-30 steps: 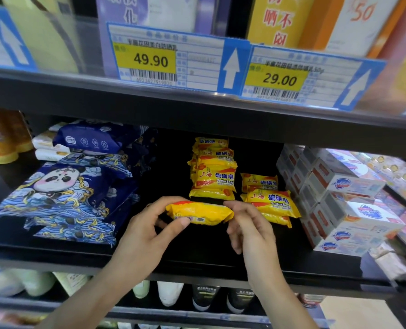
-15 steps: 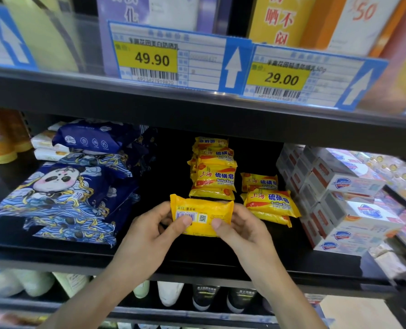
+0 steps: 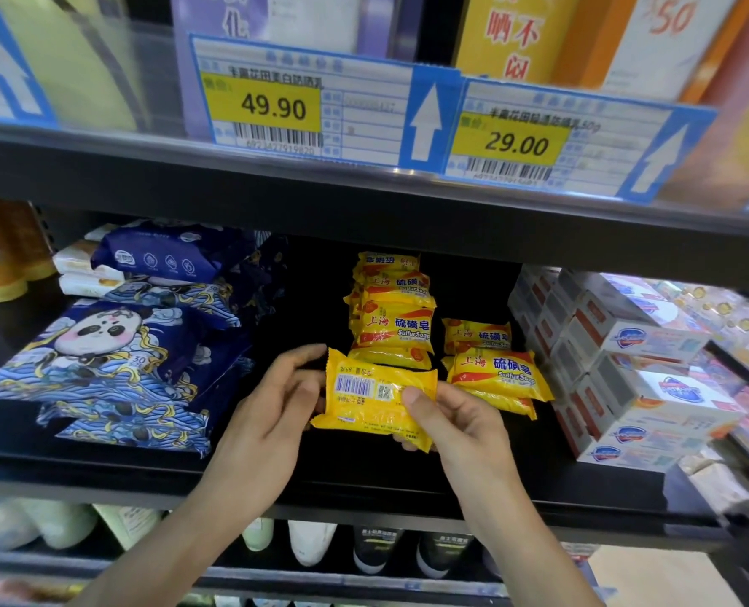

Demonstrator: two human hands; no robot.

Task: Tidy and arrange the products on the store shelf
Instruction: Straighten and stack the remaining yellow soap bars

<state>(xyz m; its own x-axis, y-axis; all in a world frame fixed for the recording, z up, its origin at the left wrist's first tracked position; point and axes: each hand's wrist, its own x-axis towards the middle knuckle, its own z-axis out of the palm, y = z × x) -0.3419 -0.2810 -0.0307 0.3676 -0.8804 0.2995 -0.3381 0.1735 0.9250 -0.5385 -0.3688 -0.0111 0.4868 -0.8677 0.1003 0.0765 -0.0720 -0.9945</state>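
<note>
While both hands grip soap bar (image 3: 374,398), black shelf (image 3: 363,479) dim, stocked.

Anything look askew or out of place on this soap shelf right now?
Yes: the held soap bar shows its barcode back, unlike the label-up yellow soap stacks. The blue panda packs lie in a slumped, uneven pile.

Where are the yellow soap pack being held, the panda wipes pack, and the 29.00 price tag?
yellow soap pack (image 3: 377,398): head view, on its barcode side.
panda wipes pack (image 3: 96,339): head view, on the panda's face.
29.00 price tag (image 3: 517,144): head view, on the yellow price panel.
</note>
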